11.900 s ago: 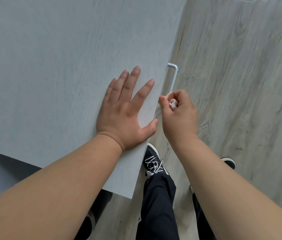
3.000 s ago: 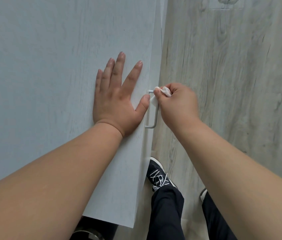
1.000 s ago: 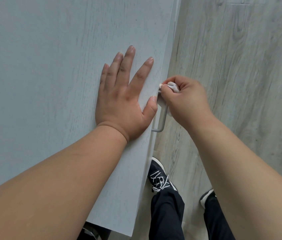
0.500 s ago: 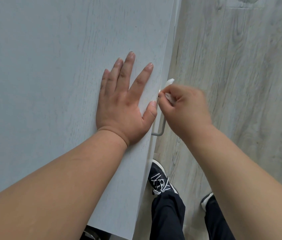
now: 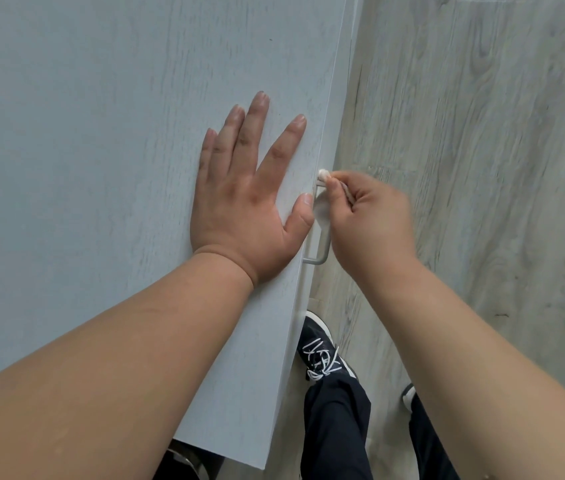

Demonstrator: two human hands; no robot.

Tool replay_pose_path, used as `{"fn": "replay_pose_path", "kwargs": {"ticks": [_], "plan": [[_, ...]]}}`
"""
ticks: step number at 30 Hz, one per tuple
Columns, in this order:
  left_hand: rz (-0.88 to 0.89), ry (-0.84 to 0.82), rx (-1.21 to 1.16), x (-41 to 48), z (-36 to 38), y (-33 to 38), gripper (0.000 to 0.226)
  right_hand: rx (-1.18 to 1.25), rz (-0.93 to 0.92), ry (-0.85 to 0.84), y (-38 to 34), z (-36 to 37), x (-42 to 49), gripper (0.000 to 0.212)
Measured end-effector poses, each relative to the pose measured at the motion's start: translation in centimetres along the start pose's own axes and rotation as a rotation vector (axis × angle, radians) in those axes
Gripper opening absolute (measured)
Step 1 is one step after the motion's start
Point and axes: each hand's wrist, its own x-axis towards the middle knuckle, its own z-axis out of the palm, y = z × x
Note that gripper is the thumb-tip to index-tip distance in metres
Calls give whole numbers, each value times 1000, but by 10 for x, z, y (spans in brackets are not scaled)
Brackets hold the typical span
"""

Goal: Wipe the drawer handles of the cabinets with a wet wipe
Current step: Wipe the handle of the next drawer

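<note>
At the front edge of the cabinet top (image 5: pixel 101 168), seen from above: the left hand (image 5: pixel 243 206) lies flat on the panel, fingers straight and spread, thumb at the edge. Just beside it, the right hand (image 5: pixel 367 223) pinches the wet wipe (image 5: pixel 322 206) between thumb and curled fingers, pressing it against the upper end of the drawer handle (image 5: pixel 324 254). The handle's lower corner shows bare below the hand. I judge the wipe soft, limp, light and somewhat slick when damp, so I would hold it bunched and folded over the bar rather than by a loose corner. The handle reads as a thin, stiff metal loop fixed at both ends; I would wrap it and slide along its length. Below lie the floor (image 5: pixel 482 168) and a laced shoe (image 5: pixel 319 355).
</note>
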Motion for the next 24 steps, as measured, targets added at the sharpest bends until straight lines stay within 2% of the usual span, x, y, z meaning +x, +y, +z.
{"fn": "replay_pose_path", "kwargs": {"ticks": [6,14,19,24], "plan": [[-5,2,-4,0,-1,-1,75,-31,-30,40,3,-1,-6,25],[2,0,-7,0,0,-2,75,114,219,75,8,11,-33,25],[6,-15,-17,-1,-1,-1,76,369,355,111,-4,14,-13,25],[7,-17,-13,-1,1,-2,77,285,362,136,2,24,-41,26]]}}
